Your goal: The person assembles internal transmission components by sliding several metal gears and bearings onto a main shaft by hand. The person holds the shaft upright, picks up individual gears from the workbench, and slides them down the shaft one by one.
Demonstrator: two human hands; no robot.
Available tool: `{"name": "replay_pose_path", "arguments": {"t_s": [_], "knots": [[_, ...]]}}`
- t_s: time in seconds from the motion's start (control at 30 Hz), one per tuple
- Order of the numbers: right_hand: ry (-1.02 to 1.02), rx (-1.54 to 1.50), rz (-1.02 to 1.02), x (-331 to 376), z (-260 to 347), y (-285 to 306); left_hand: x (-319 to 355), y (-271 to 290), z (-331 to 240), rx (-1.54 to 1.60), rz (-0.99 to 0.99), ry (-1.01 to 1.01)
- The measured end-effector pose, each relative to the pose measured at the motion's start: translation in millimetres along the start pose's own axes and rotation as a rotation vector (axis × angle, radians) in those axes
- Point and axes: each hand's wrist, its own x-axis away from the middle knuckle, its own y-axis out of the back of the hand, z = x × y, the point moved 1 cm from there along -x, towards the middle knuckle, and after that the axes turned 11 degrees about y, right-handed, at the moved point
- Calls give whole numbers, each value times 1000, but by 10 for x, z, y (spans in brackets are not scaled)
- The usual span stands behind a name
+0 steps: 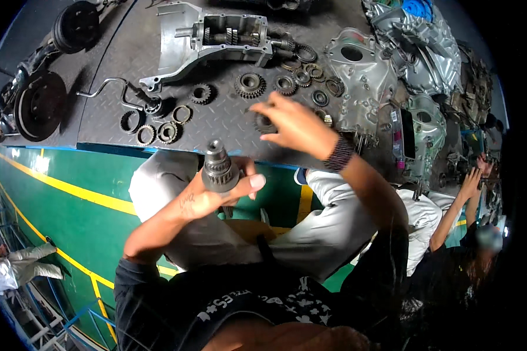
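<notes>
Geared shaft [219,172] is clamped in the left hand [236,190], left of centre in the frame. Near centre, the right hand [301,126] spreads thumb and fingers around a dark gear [264,123]; I cannot tell whether it grips. Loose gears [250,86] lie between the hands and an open metal housing [177,41] at upper centre.

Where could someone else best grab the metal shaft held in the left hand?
Probably by its narrow top end, coming from above: that end of the metal shaft sticks up bare, while the left hand wraps around the wider part below.
</notes>
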Motion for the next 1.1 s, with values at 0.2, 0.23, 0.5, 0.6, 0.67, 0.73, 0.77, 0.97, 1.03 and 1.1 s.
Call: {"name": "replay_pose_path", "arguments": {"t_s": [0.2,0.23,0.5,0.6,0.67,0.73,0.77,0.97,1.03,1.1], "knots": [[4,304,-91,-227,-38,-312,40,132,-56,109,64,11],[-4,347,-140,-178,-57,-156,47,150,-58,78,58,-32],[-348,-137,-42,956,-599,424,97,218,-114,-98,68,-50],[-529,-230,-91,1006,-626,433,127,207,-79,7,70,-40],[-412,-47,-82,944,-590,492,140,221,-95,43,87,-12],[-373,-16,-321,787,-389,563,109,213,-125,38,94,-11],[-267,12,-271,681,-312,509,89,199,-143,11,82,-10],[67,574,-40,100,-301,-302,16,192,-55,18,38,-17],[48,448,-2,159,-371,-180,42,192,-33,26,10,-60],[-16,338,-12,182,-321,85,66,178,-72,32,12,-47]]}}
